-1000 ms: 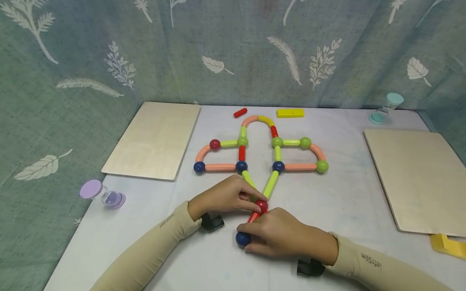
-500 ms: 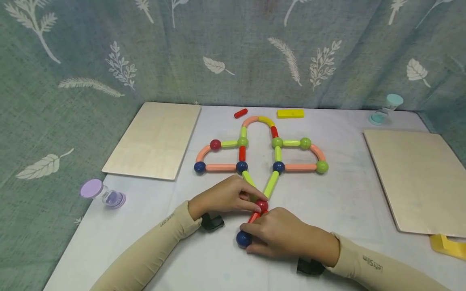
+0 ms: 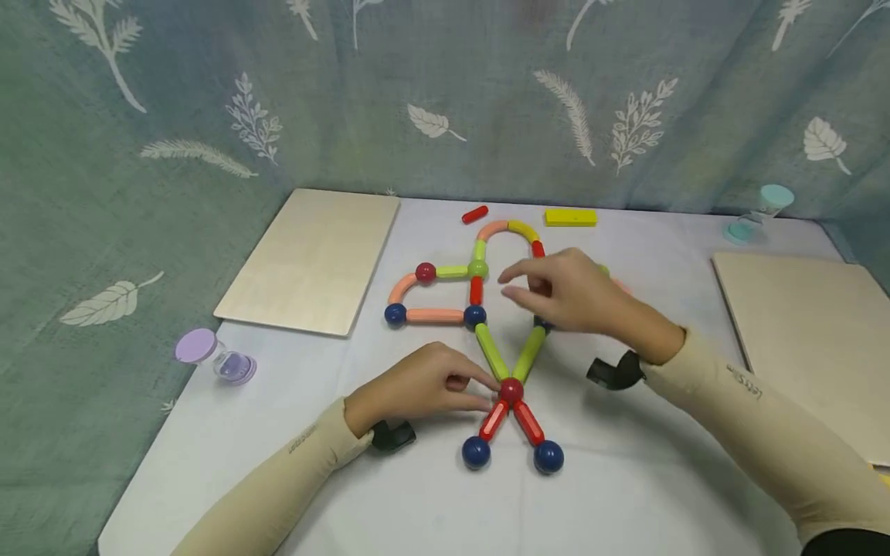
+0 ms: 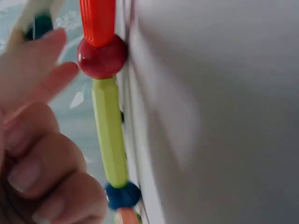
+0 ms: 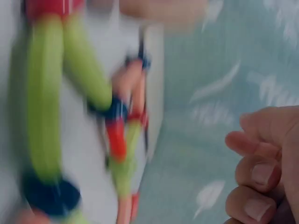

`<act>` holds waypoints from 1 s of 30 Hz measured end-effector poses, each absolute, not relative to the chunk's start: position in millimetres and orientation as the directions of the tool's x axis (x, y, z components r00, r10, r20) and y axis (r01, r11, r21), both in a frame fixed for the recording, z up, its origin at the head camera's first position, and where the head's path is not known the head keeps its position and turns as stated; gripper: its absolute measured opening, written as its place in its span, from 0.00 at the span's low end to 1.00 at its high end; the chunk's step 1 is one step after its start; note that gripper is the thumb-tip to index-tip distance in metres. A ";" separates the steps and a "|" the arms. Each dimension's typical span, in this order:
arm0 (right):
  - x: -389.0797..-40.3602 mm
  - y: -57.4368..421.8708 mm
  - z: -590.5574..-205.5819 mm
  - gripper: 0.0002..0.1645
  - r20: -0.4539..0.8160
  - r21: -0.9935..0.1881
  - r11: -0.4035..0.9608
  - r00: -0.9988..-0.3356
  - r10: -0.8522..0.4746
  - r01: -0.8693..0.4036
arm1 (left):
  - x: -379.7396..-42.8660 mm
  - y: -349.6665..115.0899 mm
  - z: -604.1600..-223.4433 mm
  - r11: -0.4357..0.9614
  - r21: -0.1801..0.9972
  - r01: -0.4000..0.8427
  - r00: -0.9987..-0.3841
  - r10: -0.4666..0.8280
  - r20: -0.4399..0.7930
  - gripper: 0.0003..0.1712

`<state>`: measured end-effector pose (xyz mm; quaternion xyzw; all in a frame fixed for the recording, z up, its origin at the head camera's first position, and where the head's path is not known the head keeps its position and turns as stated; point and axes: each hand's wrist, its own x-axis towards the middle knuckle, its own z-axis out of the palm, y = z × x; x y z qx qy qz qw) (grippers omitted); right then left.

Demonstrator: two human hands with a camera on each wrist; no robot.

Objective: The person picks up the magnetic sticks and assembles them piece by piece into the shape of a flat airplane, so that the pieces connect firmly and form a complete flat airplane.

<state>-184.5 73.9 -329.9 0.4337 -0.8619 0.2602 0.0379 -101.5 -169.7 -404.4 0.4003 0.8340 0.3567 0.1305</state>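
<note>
Magnetic rods and balls form a linked figure lying on the white cloth. A red ball (image 3: 511,391) joins two lime rods (image 3: 492,351) above and two red rods (image 3: 529,423) below. Each red rod ends in a blue ball (image 3: 549,457). My left hand (image 3: 429,386) is at the red ball's left side, fingertips close to it; whether they touch is unclear. Thumb and forefinger are parted there. Over the figure's right part hovers my right hand (image 3: 573,293), thumb and forefinger apart, holding nothing. It hides some green and blue balls; its wrist view is blurred.
Pale wooden boards lie left (image 3: 309,262) and right (image 3: 806,332). A purple sand timer (image 3: 215,357) stands at left, a teal one (image 3: 758,214) at far right. Behind the figure lie a loose red rod (image 3: 475,215) and a yellow block (image 3: 570,218). A patterned curtain (image 3: 445,93) hangs behind.
My right hand has let go near the lower blue ball and risen away, up and to the right. Both red rods and blue balls now show. My left fingers have eased off the red ball.
</note>
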 end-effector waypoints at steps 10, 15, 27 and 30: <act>-321.1 49.5 -350.3 0.18 0.037 -0.358 0.770 -0.832 -0.553 -0.528 | -68.3 -188.5 -403.3 0.298 0.805 0.512 -0.564 0.824 0.054 0.17; -346.2 19.9 -351.3 0.22 -0.076 -0.293 0.827 -0.851 -0.520 -0.480 | -70.7 -190.8 -406.1 0.304 0.793 0.528 -0.556 0.829 0.052 0.19; -374.6 1.1 -374.3 0.18 -0.069 -0.200 0.810 -0.816 -0.573 -0.552 | -66.2 -189.5 -410.0 0.268 0.789 0.553 -0.537 0.839 0.090 0.17; -375.6 -1.7 -377.7 0.18 -0.042 -0.194 0.796 -0.805 -0.591 -0.574 | -64.5 -192.7 -409.9 0.270 0.790 0.550 -0.537 0.839 0.087 0.18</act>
